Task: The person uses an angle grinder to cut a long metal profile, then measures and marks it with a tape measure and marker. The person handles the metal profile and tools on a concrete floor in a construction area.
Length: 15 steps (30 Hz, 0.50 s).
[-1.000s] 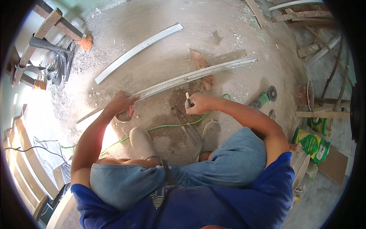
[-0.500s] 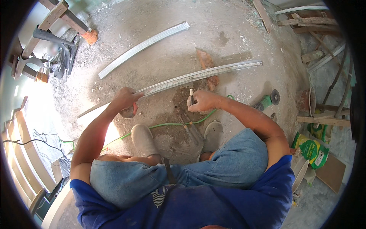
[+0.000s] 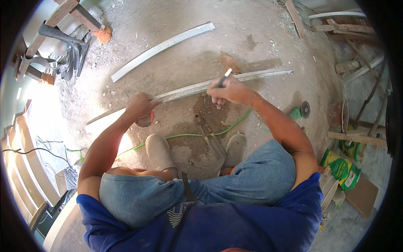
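Note:
My left hand (image 3: 140,106) is closed over the left part of a long, thin metal profile (image 3: 189,91) lying slantwise on the floor, with ruler-like marks along its face. Under that hand a rounded grey thing with a red edge (image 3: 145,121) shows partly; its kind is unclear. In my right hand (image 3: 228,90) is a slim marker (image 3: 228,72), dark with a white end pointing up and away. The fingers are curled around it, just at the profile's near edge. Farther off lies a second metal profile (image 3: 163,51), apart from both hands.
A reddish brick-like piece (image 3: 229,63) sits by the profile. A green angle grinder (image 3: 299,111) lies on the right, and a green cord (image 3: 189,135) crosses before my shoes. Wooden legs (image 3: 86,21) stand far left; scrap wood (image 3: 357,28) and a green-yellow bag (image 3: 342,170) are right.
My right hand has moved up and slightly right, to the profile, and the marker has tilted from upright to slanting. My left hand stays on the profile. The view has shifted slightly.

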Motion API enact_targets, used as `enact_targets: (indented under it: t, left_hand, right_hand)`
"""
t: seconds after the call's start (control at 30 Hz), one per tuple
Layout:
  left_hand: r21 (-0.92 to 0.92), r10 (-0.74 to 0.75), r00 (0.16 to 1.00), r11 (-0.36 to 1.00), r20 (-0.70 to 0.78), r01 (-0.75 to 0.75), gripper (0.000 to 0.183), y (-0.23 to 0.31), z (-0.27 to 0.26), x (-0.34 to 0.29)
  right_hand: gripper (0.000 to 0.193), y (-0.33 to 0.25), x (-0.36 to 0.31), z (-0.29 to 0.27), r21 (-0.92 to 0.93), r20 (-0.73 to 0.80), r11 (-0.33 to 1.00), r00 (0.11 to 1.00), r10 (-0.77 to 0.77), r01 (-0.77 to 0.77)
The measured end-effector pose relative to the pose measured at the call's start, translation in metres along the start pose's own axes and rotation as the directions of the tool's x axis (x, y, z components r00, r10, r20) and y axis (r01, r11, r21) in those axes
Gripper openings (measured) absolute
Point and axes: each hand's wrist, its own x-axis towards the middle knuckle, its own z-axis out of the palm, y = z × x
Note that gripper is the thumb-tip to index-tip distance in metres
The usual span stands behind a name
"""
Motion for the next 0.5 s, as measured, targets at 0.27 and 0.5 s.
enact_targets:
  t: [0.27,0.5]
  left_hand:
    - [-0.013,-0.044,0.999,0.999,0.016,0.045,0.053,0.007,-0.003,-0.005]
    - [-0.011,-0.008,1.000,1.000,0.001,0.008,0.052,0.004,-0.001,-0.007]
  right_hand:
    - [0.016,0.028,0.052,-0.005,-0.516,-0.105,0.704,0.780,-0.617,0.488]
    - [0.018,0.035,0.078,-0.002,-0.667,0.017,0.617,0.836,-0.548,0.418]
